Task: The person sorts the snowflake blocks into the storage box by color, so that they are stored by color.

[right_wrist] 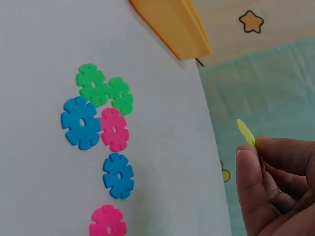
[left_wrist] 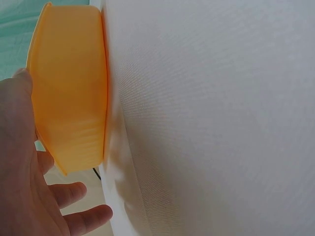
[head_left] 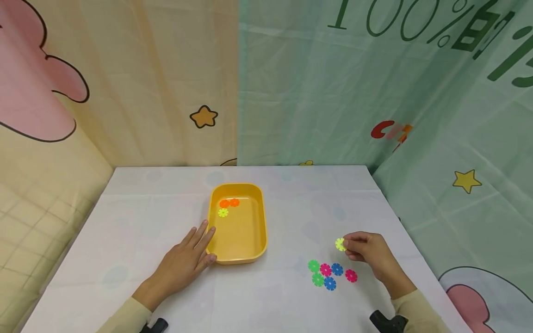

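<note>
My right hand (head_left: pixel 368 252) pinches a yellow flower-shaped plastic disc (head_left: pixel 340 244) between thumb and fingertips, raised above the table; the right wrist view shows the disc (right_wrist: pixel 245 132) nearly edge-on. Below it lie green (head_left: pixel 314 266), pink (head_left: pixel 325 269) and blue (head_left: pixel 330 283) discs of the same kind, several in a loose cluster. My left hand (head_left: pixel 183 263) rests with spread fingers against the left rim of a yellow tray (head_left: pixel 237 255). Inside the tray are two orange discs (head_left: pixel 234 202) and one yellow disc (head_left: pixel 223 212).
A white cloth covers the table (head_left: pixel 283 305). Printed curtains (head_left: pixel 308 92) hang right behind its far edge and along both sides. One pink disc (head_left: pixel 351 276) lies slightly apart from the cluster, to its right.
</note>
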`<state>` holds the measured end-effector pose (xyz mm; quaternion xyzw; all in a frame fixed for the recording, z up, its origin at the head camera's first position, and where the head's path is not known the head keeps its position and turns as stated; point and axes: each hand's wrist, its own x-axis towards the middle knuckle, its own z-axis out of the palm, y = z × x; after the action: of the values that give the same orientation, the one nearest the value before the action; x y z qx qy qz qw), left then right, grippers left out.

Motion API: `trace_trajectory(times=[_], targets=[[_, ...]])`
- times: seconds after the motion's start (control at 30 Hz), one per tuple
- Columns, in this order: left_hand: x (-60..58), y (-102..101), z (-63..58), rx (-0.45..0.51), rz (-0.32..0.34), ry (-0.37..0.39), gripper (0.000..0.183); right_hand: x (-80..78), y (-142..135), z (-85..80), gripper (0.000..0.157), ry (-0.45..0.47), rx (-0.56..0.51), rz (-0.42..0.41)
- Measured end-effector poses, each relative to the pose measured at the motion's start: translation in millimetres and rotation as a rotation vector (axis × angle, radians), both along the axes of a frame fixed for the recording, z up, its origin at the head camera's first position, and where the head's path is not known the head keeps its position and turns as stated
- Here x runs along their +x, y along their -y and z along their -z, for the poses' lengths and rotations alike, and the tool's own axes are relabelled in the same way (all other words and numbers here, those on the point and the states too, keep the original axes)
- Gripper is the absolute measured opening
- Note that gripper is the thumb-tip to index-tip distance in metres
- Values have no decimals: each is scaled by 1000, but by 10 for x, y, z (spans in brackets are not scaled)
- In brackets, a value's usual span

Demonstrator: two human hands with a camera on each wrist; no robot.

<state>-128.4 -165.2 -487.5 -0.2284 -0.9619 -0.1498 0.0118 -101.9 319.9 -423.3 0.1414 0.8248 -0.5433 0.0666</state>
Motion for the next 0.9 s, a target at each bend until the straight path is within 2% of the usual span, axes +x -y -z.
trace_trajectory(times=[0.23,0.67,0.9], targets=[[4,7,-4,5,3,-5,74,-184,47,-107,36,-40,-16,-25],[-9,-2,-22,6,8,-31,74,-615,180,-247,37,-56,-60,-38],[11,5,-37,8,13,-32,73,-793,265,-279,34,-45,-62,-46]])
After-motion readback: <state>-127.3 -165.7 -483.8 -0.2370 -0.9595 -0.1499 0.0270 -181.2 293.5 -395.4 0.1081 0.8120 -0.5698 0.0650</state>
